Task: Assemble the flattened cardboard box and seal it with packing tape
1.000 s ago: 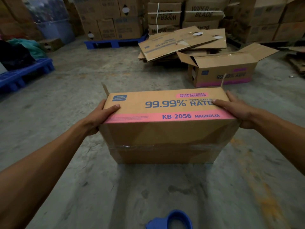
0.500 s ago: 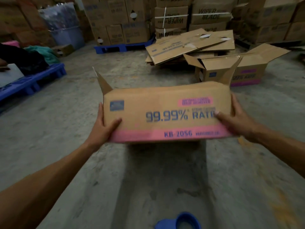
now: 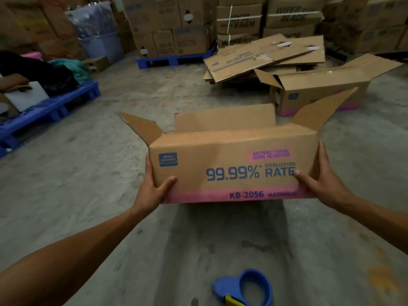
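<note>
Both grips clamp the cardboard box (image 3: 234,166) at its ends, left hand (image 3: 154,188) and right hand (image 3: 320,184) thumbs forward, holding it upright above the floor (image 3: 88,195), open flaps up, I judge for setting down, tape dispenser (image 3: 245,288) near below.

The box (image 3: 234,166) fills the middle of the view, held off the floor (image 3: 88,195) with a hand on each end: left hand (image 3: 152,188), right hand (image 3: 320,184). Its top is open, flaps splayed outward, so the way in from above is free. Bare floor lies under and in front of it, broken only by the tape dispenser (image 3: 245,288) near the bottom edge. To the left, open floor runs to a blue pallet (image 3: 50,109). Just behind on the right stands a second open box (image 3: 320,93), with flat cardboard (image 3: 265,58) beyond it. Stacked cartons (image 3: 242,21) wall off the back.
</note>
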Tool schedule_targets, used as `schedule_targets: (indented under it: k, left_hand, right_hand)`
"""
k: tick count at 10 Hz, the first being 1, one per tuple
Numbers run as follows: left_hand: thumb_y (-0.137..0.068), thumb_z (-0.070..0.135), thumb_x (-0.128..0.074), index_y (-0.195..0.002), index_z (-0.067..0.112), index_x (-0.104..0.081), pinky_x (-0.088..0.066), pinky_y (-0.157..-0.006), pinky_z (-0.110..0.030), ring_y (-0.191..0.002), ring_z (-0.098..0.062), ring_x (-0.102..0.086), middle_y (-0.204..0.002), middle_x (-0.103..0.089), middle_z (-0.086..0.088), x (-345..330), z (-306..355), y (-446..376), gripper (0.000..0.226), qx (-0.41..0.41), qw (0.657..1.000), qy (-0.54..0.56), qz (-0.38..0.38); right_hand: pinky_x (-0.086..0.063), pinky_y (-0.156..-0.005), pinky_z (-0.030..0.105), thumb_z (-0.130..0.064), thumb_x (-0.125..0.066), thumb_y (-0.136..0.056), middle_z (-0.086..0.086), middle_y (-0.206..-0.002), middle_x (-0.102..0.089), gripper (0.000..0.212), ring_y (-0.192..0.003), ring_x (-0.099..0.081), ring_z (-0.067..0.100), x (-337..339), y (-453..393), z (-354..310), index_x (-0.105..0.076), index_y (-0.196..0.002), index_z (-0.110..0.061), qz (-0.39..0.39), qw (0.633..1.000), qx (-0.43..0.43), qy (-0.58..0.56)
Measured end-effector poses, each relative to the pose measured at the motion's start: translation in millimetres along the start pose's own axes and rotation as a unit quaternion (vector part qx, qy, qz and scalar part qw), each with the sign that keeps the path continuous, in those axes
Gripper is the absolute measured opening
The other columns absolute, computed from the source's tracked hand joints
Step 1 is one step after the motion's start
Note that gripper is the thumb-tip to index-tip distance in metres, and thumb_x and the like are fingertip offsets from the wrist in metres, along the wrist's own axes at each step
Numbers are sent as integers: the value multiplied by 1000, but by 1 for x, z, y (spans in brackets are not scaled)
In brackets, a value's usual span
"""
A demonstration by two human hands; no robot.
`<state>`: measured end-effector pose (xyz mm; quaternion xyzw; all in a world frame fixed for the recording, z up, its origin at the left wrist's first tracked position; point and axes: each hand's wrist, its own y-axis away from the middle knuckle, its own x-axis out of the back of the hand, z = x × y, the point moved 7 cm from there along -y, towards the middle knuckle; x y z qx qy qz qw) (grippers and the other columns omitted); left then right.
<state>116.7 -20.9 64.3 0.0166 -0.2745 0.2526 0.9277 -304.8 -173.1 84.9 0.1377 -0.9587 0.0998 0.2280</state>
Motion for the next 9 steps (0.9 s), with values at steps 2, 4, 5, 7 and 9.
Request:
schedule_targets:
  k: [2,4,5,7,9]
  left_hand:
    - [-86,26,-71,-145,46,27,-34,-111,-40,-139,-15,-33,-155,-28,13,-14,-25,3,116,58,992,-41,-99]
    - [-88,29,-68,-154,35,5,-30,-113,-39,-144,-26,-29,-160,-25,1,-33,-49,-7,99,146,967,-140,-157]
    - [-89,23,-66,-155,26,-5,-33,-109,-36,-140,-28,-35,-156,-31,-6,-52,-50,-5,91,159,957,-154,-187]
    - [-84,25,-55,-119,15,-57,-52,-86,-36,-102,-27,-60,-120,-62,-12,-56,-34,-16,36,138,948,-264,-115]
    - [-92,27,-57,-95,8,-61,-44,-59,-27,-70,-21,-56,-86,-59,-10,-104,-40,13,20,216,905,-275,-241]
  right_hand:
    - [-30,-113,57,-18,-71,-85,4,-163,-13,121,-146,-26,31,-14,5,30,32,-142,-47,-64,990,-84,93]
    - [-32,-110,40,-10,-67,-88,9,-160,-22,105,-143,-28,29,-36,-3,43,13,-154,-25,-114,975,-179,62]
    - [-37,-98,31,-6,-65,-89,9,-151,-35,101,-137,-36,28,-57,0,37,9,-155,-25,-167,967,-179,65]
    - [-38,-107,36,-17,-74,-82,12,-145,-42,103,-132,-42,26,-99,-6,27,-1,-154,-25,-188,966,-146,98]
    - [-33,-111,32,-21,-63,-90,17,-154,-34,85,-138,-38,30,-128,8,32,-9,-155,-9,-232,944,-128,195]
